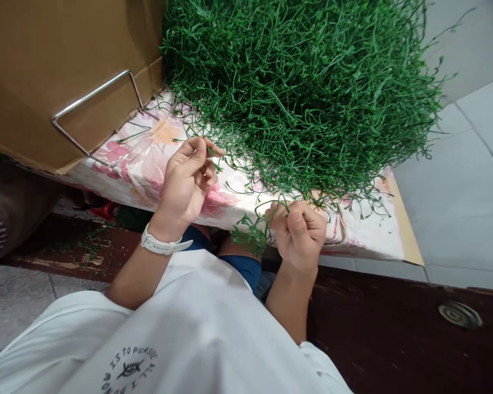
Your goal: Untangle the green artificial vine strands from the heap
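A large heap of thin green artificial-looking stems [296, 93] with small forked tips covers the far part of the table. My left hand [187, 178], with a white band on its wrist, is raised at the near side of the heap. Its thumb and fingers are curled together in a pinch. A bit of green shows by its fingertips, but I cannot make out whether it is held. My right hand [299, 232] is closed in a fist at the table's front edge. From it a small bunch of green sprigs [250, 232] sticks out to the left.
A floral cloth [143, 158] covers the table. At the left stand a cardboard box [66, 49] and a bent metal wire frame [92, 96]. Tiled wall [460, 164] borders the right. Part of another person [20, 208] shows at the left, beside a dark wooden bench [373, 328].
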Motion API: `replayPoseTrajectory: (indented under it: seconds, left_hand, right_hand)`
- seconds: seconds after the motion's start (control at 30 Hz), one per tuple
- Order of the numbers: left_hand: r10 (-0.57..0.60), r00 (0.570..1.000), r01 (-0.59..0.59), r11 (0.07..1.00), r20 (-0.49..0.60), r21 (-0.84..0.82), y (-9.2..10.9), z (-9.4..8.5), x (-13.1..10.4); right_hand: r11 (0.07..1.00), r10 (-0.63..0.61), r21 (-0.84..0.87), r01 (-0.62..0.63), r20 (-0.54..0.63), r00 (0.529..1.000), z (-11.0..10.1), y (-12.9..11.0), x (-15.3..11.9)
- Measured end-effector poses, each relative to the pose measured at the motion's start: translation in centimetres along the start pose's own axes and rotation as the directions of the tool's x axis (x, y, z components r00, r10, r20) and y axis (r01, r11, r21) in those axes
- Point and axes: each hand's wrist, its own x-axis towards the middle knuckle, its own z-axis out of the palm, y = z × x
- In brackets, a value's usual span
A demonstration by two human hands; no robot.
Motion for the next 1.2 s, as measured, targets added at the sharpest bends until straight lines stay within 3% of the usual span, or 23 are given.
replayPoseTrajectory:
  seconds: [0.1, 0.17, 0.3, 0.4, 0.47, 0.67, 0.83, 0.93, 1.0, 1.1, 1.2]
  left_hand:
    - [0.143, 0.987, -0.155, 0.969, 0.073, 0.194, -1.5, -0.1, 0.1]
    - [0.265, 0.956, -0.293, 0.898, 0.128, 0.327, -2.1, -0.2, 0.5]
    - [0.473, 0.835, -0.542, 0.622, 0.281, 0.564, -2.9, -0.1, 1.9]
    - [0.475, 0.736, -0.666, 0.384, 0.481, 0.639, -3.6, -0.3, 2.9]
    - [0.412, 0.71, -0.698, 0.31, 0.571, 0.645, -4.0, -0.6, 3.2]
    - [0.306, 0.785, -0.617, 0.312, 0.538, 0.722, -3.1, -1.6, 2.4]
    - [0.361, 0.783, -0.614, 0.319, 0.506, 0.722, -0.4, -1.2, 0.6]
    - [0.334, 0.736, -0.676, 0.317, 0.588, 0.665, 0.3, -0.6, -0.6]
    - [0.182, 0.731, -0.668, 0.389, 0.658, 0.635, 0.3, -0.4, -1.1]
    - [-0.02, 0.817, -0.453, 0.595, 0.576, 0.664, 0.2, -0.2, -1.7]
    - [0.007, 0.914, -0.257, 0.783, 0.406, 0.566, 0.5, 0.0, -1.8]
  right_hand:
    - [0.998, 0.058, 0.03, -0.058, 0.014, 0.998, 0.1, 0.1, 0.0]
    - [0.995, 0.087, 0.051, -0.088, 0.022, 0.996, -0.1, 0.1, -0.2]
    - [0.989, 0.114, 0.087, -0.117, 0.031, 0.993, -0.2, 0.0, -0.5]
    - [0.985, 0.132, 0.11, -0.136, 0.046, 0.99, 0.0, -0.2, -0.6]
    - [0.985, 0.138, 0.101, -0.142, 0.046, 0.989, 0.0, -0.2, -0.7]
    - [0.984, 0.171, 0.045, -0.172, 0.036, 0.985, -0.6, 0.1, -1.2]
    - [0.977, 0.211, 0.019, -0.212, 0.038, 0.977, -0.6, 0.3, -1.3]
    - [0.978, 0.209, 0.005, -0.209, 0.055, 0.976, -0.2, 0.3, -1.0]
    - [0.98, 0.197, -0.005, -0.197, 0.056, 0.979, 0.0, 0.3, -0.7]
    - [0.978, 0.207, -0.037, -0.206, 0.038, 0.978, 0.0, 0.1, -0.5]
    - [0.968, 0.238, -0.093, -0.234, 0.035, 0.971, -0.7, -0.1, -0.7]
